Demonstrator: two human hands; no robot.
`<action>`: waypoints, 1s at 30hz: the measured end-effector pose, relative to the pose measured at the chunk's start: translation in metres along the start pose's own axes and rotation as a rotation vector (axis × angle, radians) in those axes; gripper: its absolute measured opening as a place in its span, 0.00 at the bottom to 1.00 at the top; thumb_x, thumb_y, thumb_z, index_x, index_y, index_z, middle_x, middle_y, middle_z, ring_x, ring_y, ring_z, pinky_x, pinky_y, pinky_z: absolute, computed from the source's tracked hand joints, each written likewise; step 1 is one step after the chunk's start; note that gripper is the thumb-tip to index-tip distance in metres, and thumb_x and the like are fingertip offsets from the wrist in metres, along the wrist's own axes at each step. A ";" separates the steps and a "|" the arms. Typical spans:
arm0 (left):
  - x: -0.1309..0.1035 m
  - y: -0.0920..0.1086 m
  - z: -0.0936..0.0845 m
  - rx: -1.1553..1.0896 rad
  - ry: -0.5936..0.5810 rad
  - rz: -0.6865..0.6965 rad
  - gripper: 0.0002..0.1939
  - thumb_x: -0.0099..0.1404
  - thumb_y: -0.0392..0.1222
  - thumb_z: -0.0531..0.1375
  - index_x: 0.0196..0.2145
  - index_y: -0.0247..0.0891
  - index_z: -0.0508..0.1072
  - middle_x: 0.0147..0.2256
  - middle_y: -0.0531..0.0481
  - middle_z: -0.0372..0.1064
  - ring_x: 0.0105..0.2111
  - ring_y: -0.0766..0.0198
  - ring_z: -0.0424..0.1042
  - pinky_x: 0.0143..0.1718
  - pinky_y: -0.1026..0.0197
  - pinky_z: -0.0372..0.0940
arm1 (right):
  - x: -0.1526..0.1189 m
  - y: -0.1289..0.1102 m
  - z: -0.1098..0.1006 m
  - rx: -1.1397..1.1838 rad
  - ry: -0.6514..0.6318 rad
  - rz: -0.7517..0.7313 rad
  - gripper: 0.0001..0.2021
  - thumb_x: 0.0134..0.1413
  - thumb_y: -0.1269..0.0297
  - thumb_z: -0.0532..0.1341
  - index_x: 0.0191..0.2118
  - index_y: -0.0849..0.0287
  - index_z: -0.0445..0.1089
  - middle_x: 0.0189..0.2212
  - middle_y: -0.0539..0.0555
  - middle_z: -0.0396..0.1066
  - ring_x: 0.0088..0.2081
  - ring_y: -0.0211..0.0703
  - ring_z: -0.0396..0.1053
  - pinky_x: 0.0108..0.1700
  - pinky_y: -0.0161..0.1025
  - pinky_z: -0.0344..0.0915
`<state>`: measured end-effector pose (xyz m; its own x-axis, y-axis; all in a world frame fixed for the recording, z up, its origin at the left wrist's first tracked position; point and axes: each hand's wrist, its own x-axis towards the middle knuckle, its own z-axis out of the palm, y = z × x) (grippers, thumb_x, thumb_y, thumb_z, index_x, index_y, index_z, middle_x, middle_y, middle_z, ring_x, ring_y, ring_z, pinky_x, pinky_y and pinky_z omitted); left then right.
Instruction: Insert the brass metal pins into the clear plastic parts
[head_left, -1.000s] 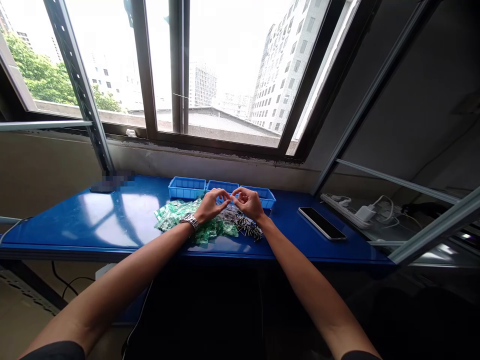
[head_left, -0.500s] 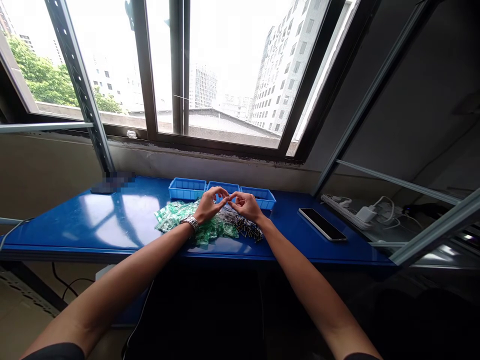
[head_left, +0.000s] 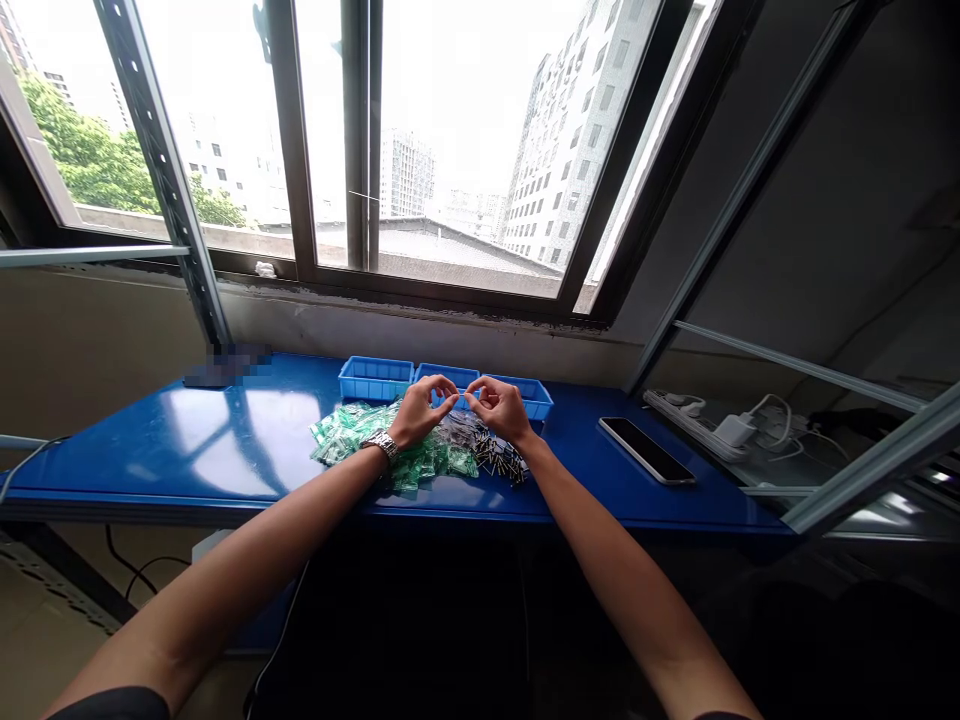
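My left hand (head_left: pixel 421 408), with a metal watch (head_left: pixel 384 442) on its wrist, is in a pinch above a heap of small clear-and-green plastic packets (head_left: pixel 409 462). Facing it, my right hand (head_left: pixel 501 408) pinches too, thumb against forefinger, over a pile of small dark screw-like pieces (head_left: pixel 501 460). A narrow gap parts the two sets of fingertips. Whatever lies between the fingers of either hand is too small to make out. Some greyish clear packets (head_left: pixel 459 428) lie between the green heap and the dark pieces.
Three blue bins stand in a row behind the hands: a left bin (head_left: pixel 375 388), a middle bin (head_left: pixel 436 372) and a right bin (head_left: pixel 538 408). A phone (head_left: pixel 646 450) lies on the blue table (head_left: pixel 150 450) at right. Beyond it are a power strip (head_left: pixel 694 425) and shelf posts.
My right hand has moved slightly to the right, so its fingertips now stand apart from those of my left hand. My left hand has hardly moved and stays pinched.
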<state>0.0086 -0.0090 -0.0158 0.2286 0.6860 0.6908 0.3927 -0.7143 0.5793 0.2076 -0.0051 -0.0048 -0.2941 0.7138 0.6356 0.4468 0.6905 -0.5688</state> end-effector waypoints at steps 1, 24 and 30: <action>0.000 0.000 0.000 0.001 -0.019 0.006 0.09 0.68 0.47 0.63 0.37 0.39 0.76 0.36 0.47 0.76 0.36 0.57 0.72 0.35 0.57 0.64 | 0.000 -0.001 0.000 0.002 0.005 -0.004 0.11 0.59 0.54 0.64 0.35 0.58 0.73 0.18 0.44 0.54 0.21 0.35 0.51 0.24 0.34 0.51; 0.000 0.001 -0.001 -0.053 0.017 -0.006 0.10 0.68 0.48 0.64 0.38 0.38 0.77 0.36 0.47 0.77 0.36 0.58 0.74 0.36 0.57 0.65 | 0.000 0.003 0.005 -0.010 -0.120 0.007 0.13 0.58 0.52 0.65 0.34 0.58 0.75 0.15 0.43 0.54 0.19 0.35 0.50 0.23 0.34 0.48; 0.001 -0.003 0.000 -0.028 0.025 -0.023 0.10 0.69 0.47 0.62 0.38 0.38 0.77 0.35 0.47 0.76 0.36 0.58 0.73 0.35 0.58 0.64 | 0.001 0.001 0.000 -0.018 -0.039 0.003 0.12 0.58 0.55 0.64 0.34 0.59 0.75 0.17 0.43 0.54 0.20 0.35 0.50 0.25 0.35 0.50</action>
<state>0.0074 -0.0067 -0.0166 0.1976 0.6989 0.6874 0.3728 -0.7021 0.6067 0.2081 -0.0037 -0.0051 -0.3253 0.7203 0.6127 0.4629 0.6863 -0.5610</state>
